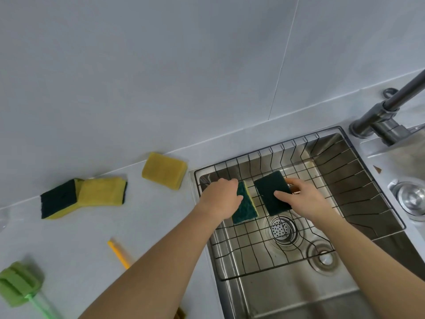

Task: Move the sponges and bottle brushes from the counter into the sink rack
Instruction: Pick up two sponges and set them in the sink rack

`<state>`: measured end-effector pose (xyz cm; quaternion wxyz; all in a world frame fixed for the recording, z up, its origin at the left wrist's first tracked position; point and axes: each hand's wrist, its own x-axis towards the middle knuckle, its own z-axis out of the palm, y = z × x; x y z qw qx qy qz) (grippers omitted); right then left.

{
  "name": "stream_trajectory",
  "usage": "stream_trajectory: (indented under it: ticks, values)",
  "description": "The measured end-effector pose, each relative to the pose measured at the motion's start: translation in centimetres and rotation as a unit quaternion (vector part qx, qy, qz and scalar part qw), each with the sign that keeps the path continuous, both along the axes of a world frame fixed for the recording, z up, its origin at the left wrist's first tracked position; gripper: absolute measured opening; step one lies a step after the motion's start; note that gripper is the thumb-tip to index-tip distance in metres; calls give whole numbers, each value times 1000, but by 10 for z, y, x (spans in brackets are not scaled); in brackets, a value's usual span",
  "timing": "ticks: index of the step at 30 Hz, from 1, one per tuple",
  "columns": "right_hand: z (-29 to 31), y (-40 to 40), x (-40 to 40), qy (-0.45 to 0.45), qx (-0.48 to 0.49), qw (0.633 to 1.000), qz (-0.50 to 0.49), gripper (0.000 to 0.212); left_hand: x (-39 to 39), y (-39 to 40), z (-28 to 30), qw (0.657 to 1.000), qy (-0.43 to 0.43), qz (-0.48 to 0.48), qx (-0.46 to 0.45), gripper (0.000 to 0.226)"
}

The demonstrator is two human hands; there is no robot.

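Both hands are over the black wire sink rack (358,180). My left hand (220,198) grips a green-and-yellow sponge (245,208), tilted on edge above the rack floor. My right hand (305,199) holds a dark green sponge (271,192) flat, green side up. On the counter lie a yellow sponge (164,170) and two overlapping sponges (82,198) further left. A green bottle brush (17,287) lies at the lower left, and a yellow brush handle (118,254) pokes out from under my left forearm.
The steel sink (287,293) has a round drain strainer (281,229) below the rack. A dark faucet (388,111) stands at the back right, with a metal plug (411,200) beside the sink. A tiled wall backs the grey counter (96,231).
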<state>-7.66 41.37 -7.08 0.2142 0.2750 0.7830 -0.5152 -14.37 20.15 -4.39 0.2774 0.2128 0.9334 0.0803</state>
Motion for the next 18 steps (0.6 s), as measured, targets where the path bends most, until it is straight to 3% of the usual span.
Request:
stream_trajectory:
  ticks: [2, 6, 8, 10, 18]
  values:
    - [3, 0, 1, 15, 36, 999, 25, 50, 3, -1, 0, 1000, 5, -6, 22, 37]
    - [7, -1, 6, 34, 88, 994, 59, 62, 14, -1, -5, 998, 20, -63, 24, 95]
    - [6, -3, 7, 33, 102, 992, 67, 67, 19, 0, -11, 996, 33, -88, 1, 111]
    - [3, -7, 8, 29, 91, 994, 57, 66, 23, 1, -17, 995, 48, -89, -9, 114]
    - [-6, -22, -9, 45, 49, 997, 24, 53, 15, -8, -18, 991, 110, -71, 29, 93]
